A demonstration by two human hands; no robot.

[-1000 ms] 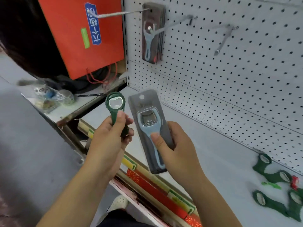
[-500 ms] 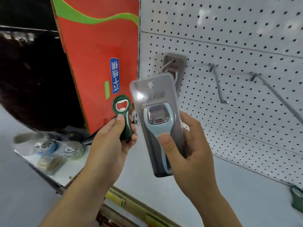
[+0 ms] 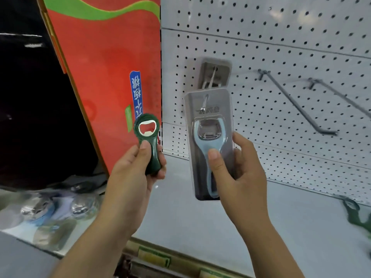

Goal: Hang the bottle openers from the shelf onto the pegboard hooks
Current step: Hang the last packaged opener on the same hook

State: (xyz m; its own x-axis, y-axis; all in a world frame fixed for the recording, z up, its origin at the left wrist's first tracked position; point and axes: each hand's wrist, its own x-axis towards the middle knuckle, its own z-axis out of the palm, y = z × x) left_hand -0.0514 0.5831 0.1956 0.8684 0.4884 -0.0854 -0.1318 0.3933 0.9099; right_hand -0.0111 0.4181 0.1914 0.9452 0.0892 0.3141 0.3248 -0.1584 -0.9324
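The right hand [image 3: 239, 177] grips the clear, rounded blister pack [image 3: 210, 109] that holds a pale blue, metal-mouthed bottle opener, thumb pressed on its handle. Since half a second ago the pack has risen, so its hang hole now meets the wire hook [image 3: 204, 103] tip on the perforated white pegboard [image 3: 281, 47]. The left hand [image 3: 132, 177] clasps a glossy dark-green opener [image 3: 148, 137] with a round head, beside the pack.

Blue label [image 3: 136, 95] characters, seemingly illegible.

loc: shop | evid: pegboard wall [image 3: 281, 47] w/ display hooks [image 3: 290, 100] | carded pkg [image 3: 223, 77] hung | shelf-edge label strip [image 3: 154, 256]
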